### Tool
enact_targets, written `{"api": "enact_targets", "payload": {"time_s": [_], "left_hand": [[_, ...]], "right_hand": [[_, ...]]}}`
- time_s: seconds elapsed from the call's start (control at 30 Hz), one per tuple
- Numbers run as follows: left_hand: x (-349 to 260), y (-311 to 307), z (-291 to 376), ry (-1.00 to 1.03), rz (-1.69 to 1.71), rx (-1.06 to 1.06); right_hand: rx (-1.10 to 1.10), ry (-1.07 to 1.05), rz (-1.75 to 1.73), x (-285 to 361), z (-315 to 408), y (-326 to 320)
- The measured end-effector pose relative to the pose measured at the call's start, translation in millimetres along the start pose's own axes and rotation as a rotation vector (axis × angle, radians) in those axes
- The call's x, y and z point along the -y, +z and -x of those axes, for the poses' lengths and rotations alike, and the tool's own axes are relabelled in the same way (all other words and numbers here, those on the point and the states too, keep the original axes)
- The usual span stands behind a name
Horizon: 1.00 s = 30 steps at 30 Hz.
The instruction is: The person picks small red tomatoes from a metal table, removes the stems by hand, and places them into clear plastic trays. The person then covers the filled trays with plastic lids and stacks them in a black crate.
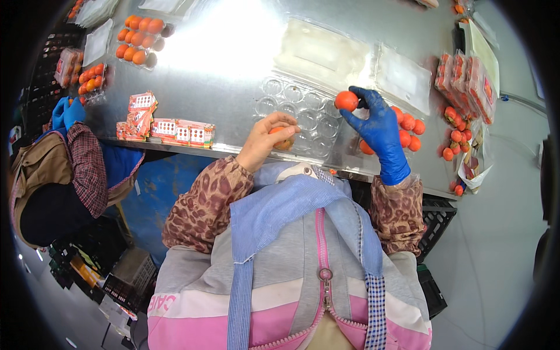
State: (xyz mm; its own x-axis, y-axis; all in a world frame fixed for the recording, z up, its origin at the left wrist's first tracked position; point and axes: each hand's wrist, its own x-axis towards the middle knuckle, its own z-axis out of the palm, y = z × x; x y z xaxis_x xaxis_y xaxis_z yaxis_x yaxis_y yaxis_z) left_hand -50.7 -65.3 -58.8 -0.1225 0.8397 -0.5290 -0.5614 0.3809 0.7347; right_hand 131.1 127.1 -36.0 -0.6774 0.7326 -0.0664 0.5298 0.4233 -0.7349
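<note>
My left hand (pixel 267 138), bare, has its fingers around an orange persimmon (pixel 284 143) at the near left edge of a clear plastic tray (pixel 272 86) with round cups. The tray lies on the metal table, and its cups look unfilled. In a blue glove, my right hand (pixel 372 116) pinches a redder persimmon (pixel 346 101) between thumb and fingers over the tray's right side. Beside and partly behind that glove sits a group of persimmons (pixel 407 122). One more persimmon (pixel 366 148) lies left of my right wrist.
Stacked clear lids or trays (pixel 323 48) and a second stack (pixel 402 78) lie beyond. Filled packs (pixel 466 85) and loose persimmons (pixel 456 136) are at right. Printed cards (pixel 183 132) line the left edge; a partly filled tray (pixel 139 39) lies behind. A co-worker's blue-gloved hands (pixel 68 114) work far left.
</note>
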Motion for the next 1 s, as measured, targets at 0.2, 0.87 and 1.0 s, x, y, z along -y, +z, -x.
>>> {"api": "enact_targets", "payload": {"time_s": [0.2,0.87,1.0], "left_hand": [[-6,4,2,0.051,0.064,0.171],[-38,51,13,0.535,-0.723,-0.134],[-42,58,15,0.647,-0.969,-0.143]], "right_hand": [[0.108,-0.046,0.204,-14,6,18],[0.159,0.157,-0.491,45,46,15],[0.180,0.158,-0.465,58,53,20]]}}
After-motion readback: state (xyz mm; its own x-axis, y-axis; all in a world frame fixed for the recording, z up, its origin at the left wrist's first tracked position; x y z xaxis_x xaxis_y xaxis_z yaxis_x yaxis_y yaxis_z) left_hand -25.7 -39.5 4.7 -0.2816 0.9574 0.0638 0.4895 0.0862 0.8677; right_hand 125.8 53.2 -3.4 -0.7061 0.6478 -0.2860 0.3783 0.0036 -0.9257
